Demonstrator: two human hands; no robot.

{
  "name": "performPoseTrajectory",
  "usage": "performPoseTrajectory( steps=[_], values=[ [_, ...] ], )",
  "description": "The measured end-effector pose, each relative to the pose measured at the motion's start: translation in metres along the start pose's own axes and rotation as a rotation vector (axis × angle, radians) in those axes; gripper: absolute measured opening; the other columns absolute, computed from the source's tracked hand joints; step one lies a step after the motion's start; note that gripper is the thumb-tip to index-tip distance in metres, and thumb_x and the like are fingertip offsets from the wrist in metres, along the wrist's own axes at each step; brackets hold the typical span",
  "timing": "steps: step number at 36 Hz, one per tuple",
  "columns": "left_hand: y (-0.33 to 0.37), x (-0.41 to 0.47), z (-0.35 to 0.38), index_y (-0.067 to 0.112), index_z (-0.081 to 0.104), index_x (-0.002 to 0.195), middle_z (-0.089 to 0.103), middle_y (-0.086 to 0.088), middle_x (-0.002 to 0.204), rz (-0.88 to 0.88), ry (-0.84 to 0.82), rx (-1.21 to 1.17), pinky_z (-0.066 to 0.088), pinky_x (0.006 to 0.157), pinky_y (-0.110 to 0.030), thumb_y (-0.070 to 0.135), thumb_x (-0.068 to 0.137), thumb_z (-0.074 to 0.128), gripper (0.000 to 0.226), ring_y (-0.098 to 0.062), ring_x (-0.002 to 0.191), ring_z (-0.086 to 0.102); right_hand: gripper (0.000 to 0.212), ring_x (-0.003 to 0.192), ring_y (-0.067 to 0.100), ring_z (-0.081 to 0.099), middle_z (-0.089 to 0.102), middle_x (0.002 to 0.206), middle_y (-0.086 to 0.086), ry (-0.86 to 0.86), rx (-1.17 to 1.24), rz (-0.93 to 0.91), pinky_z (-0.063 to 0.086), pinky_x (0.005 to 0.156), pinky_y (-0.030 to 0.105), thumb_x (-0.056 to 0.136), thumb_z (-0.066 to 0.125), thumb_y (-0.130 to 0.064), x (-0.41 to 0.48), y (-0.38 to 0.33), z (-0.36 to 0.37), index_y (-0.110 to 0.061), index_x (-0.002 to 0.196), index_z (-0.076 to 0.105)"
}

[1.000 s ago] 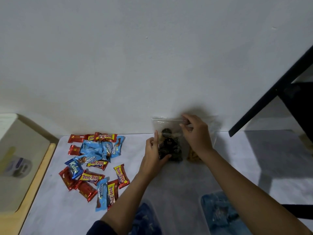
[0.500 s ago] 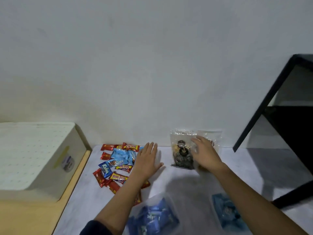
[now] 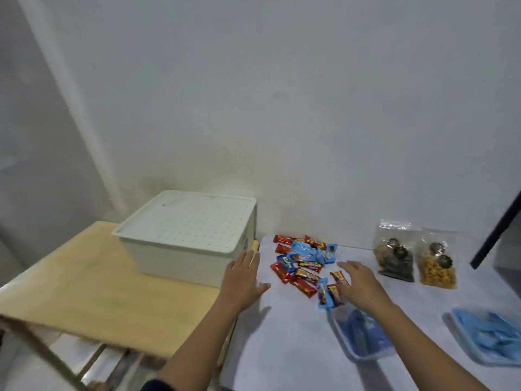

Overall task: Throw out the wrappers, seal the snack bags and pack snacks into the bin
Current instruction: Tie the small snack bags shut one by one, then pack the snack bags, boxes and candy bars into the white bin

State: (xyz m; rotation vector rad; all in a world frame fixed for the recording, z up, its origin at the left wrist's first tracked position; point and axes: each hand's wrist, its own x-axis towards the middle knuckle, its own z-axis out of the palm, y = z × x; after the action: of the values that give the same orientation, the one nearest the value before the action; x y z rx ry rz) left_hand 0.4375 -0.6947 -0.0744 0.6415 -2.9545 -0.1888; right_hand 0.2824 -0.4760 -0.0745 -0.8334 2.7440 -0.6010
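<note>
A cream lidded bin stands on a low wooden table at the left. My left hand hovers open near the bin's right front corner, holding nothing. A pile of red and blue wrapped snacks lies on the white surface by the wall. My right hand is open just over the pile's right edge, palm down. Two clear snack bags lean on the wall at the right, one with dark cookies, one with yellow snacks. Two clear bags of blue packets lie nearer me.
A white wall runs behind everything. A black table leg slants down at the far right. The wooden table has a slatted shelf underneath at the lower left. The white surface spreads between the snack pile and me.
My view has swung left, bringing the whole bin into sight. My right hand left the cookie bag and moved left over the snack pile. My left hand moved toward the bin.
</note>
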Motion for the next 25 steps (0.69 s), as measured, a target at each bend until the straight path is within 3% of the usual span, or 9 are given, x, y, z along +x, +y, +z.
performPoseTrajectory(
  steps=[5, 13, 19, 25],
  values=[
    [-0.077, -0.039, -0.017, 0.015, 0.01, 0.148, 0.011, -0.003, 0.157, -0.094, 0.003, -0.048, 0.015, 0.115, -0.037, 0.056, 0.09, 0.041, 0.077, -0.019, 0.145, 0.007, 0.052, 0.134, 0.025, 0.035, 0.041, 0.145, 0.008, 0.019, 0.016, -0.083, 0.032, 0.108, 0.035, 0.09, 0.056, -0.031, -0.007, -0.07, 0.032, -0.018, 0.138, 0.042],
    [-0.191, -0.055, -0.042, 0.016, 0.021, 0.146, 0.018, -0.002, 0.155, -0.166, 0.107, -0.167, 0.019, 0.115, -0.038, 0.055, 0.088, 0.046, 0.074, -0.018, 0.144, 0.013, 0.055, 0.133, 0.026, 0.037, 0.038, 0.146, 0.009, 0.002, 0.126, -0.154, 0.033, 0.11, 0.041, 0.093, 0.048, -0.04, 0.024, -0.171, 0.076, -0.017, 0.141, 0.035],
    [-0.269, -0.014, -0.056, 0.017, 0.018, 0.147, 0.017, -0.001, 0.156, -0.209, 0.158, -0.254, 0.017, 0.115, -0.037, 0.055, 0.087, 0.049, 0.077, -0.016, 0.144, 0.011, 0.06, 0.14, 0.028, 0.022, 0.027, 0.152, 0.013, 0.036, 0.203, -0.146, 0.023, 0.113, 0.04, 0.093, 0.05, -0.037, 0.073, -0.231, 0.103, -0.015, 0.145, 0.027],
    [-0.337, 0.048, -0.065, 0.014, 0.019, 0.147, 0.017, -0.003, 0.156, -0.264, 0.099, -0.331, 0.017, 0.115, -0.036, 0.055, 0.086, 0.052, 0.08, -0.018, 0.144, 0.014, 0.068, 0.144, 0.027, 0.009, 0.014, 0.156, 0.011, 0.061, 0.238, 0.002, 0.015, 0.116, 0.042, 0.092, 0.049, -0.043, 0.122, -0.265, 0.112, -0.018, 0.147, 0.019]
  ],
)
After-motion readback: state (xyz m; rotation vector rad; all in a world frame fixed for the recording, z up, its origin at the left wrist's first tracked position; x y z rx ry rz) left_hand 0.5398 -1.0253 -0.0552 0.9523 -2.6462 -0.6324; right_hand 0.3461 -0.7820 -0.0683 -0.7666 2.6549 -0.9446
